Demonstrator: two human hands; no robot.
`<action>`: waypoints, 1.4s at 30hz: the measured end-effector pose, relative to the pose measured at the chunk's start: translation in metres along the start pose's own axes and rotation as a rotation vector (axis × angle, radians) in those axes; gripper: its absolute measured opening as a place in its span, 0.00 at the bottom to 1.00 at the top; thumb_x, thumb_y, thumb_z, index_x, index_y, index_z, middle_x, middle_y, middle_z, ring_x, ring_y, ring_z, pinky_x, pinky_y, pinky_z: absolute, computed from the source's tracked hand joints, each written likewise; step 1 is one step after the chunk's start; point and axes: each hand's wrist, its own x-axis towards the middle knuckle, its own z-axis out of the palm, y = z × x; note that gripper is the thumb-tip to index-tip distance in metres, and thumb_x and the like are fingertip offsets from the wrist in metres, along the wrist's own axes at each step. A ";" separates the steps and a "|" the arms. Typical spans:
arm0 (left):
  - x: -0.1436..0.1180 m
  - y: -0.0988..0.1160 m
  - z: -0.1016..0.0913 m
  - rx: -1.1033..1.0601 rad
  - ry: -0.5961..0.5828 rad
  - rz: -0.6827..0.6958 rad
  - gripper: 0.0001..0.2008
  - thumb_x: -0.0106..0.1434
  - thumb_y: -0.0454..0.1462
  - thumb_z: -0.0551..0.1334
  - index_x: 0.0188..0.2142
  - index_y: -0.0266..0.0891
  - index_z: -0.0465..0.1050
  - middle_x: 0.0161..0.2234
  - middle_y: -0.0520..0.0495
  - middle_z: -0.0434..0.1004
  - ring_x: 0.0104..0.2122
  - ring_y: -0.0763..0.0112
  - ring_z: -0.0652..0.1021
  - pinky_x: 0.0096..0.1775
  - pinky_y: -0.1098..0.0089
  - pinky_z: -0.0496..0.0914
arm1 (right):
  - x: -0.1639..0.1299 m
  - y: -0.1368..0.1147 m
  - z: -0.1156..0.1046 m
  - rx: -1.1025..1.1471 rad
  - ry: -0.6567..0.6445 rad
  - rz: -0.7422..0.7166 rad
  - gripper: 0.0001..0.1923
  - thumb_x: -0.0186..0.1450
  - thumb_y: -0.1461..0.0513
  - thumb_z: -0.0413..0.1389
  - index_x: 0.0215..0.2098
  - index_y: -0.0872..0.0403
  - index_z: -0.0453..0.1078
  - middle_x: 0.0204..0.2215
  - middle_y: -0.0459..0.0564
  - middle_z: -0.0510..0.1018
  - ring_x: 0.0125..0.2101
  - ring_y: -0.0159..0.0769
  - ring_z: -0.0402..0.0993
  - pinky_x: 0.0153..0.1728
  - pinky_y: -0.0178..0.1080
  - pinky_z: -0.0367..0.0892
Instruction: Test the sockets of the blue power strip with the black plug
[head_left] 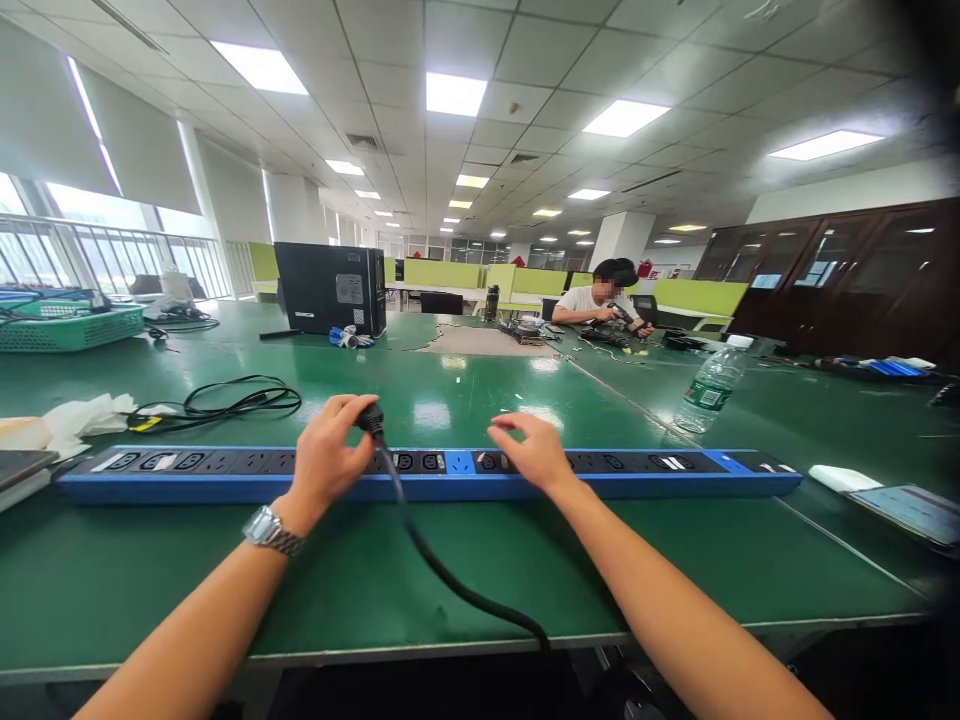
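A long blue and black power strip lies across the green table, its rows of sockets facing up. My left hand, with a metal watch on the wrist, is closed on a black power plug above the strip's left half. From that plug a black cable curves down to the right and over the table's front edge. Over the sockets right of the strip's middle hovers my right hand, thumb and fingers apart with nothing between them. My left hand partly hides the sockets below it.
Coiled black cable and crumpled white tissue lie at left, near a green basket. A black computer case stands behind. At right are a water bottle and a phone. A person sits across the table.
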 end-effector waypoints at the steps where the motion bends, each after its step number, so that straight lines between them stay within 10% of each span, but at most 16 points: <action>1: -0.003 -0.008 -0.005 -0.067 -0.025 -0.021 0.17 0.63 0.38 0.55 0.49 0.38 0.71 0.43 0.43 0.75 0.41 0.63 0.76 0.44 0.65 0.71 | 0.003 0.009 -0.005 -0.021 -0.009 0.121 0.10 0.60 0.55 0.57 0.34 0.51 0.77 0.35 0.49 0.82 0.38 0.41 0.77 0.42 0.42 0.69; 11: -0.010 -0.024 -0.017 -0.255 -0.530 -0.072 0.17 0.64 0.45 0.56 0.48 0.40 0.73 0.45 0.44 0.79 0.44 0.61 0.77 0.47 0.64 0.71 | 0.004 0.025 -0.009 0.014 0.007 0.211 0.15 0.59 0.52 0.54 0.29 0.52 0.77 0.31 0.50 0.82 0.32 0.40 0.77 0.34 0.39 0.68; 26: -0.005 -0.012 -0.020 -0.224 -0.475 -0.059 0.17 0.61 0.42 0.58 0.47 0.41 0.75 0.43 0.45 0.81 0.44 0.61 0.78 0.47 0.63 0.72 | 0.004 0.020 -0.007 -0.011 -0.021 0.200 0.14 0.59 0.52 0.54 0.28 0.52 0.76 0.27 0.48 0.81 0.29 0.38 0.75 0.32 0.38 0.66; 30: 0.001 0.012 0.000 -0.304 -0.318 -0.097 0.20 0.63 0.44 0.58 0.51 0.38 0.72 0.46 0.42 0.79 0.45 0.61 0.77 0.48 0.61 0.71 | 0.005 0.020 -0.006 -0.032 -0.033 0.194 0.13 0.59 0.53 0.54 0.27 0.51 0.76 0.27 0.47 0.81 0.29 0.38 0.74 0.31 0.38 0.64; 37: 0.014 0.066 0.059 -0.136 -0.516 -0.053 0.16 0.63 0.40 0.59 0.50 0.42 0.74 0.39 0.45 0.81 0.39 0.61 0.79 0.42 0.63 0.73 | 0.004 0.022 -0.008 -0.034 -0.016 0.175 0.15 0.60 0.52 0.53 0.26 0.52 0.75 0.25 0.47 0.80 0.27 0.37 0.74 0.29 0.37 0.64; 42: 0.015 0.066 0.061 -0.175 -0.537 -0.065 0.14 0.61 0.40 0.60 0.47 0.43 0.75 0.37 0.47 0.81 0.37 0.63 0.78 0.41 0.66 0.72 | 0.004 0.020 -0.008 -0.041 0.008 0.161 0.15 0.60 0.52 0.53 0.26 0.52 0.76 0.24 0.47 0.80 0.26 0.37 0.74 0.29 0.37 0.64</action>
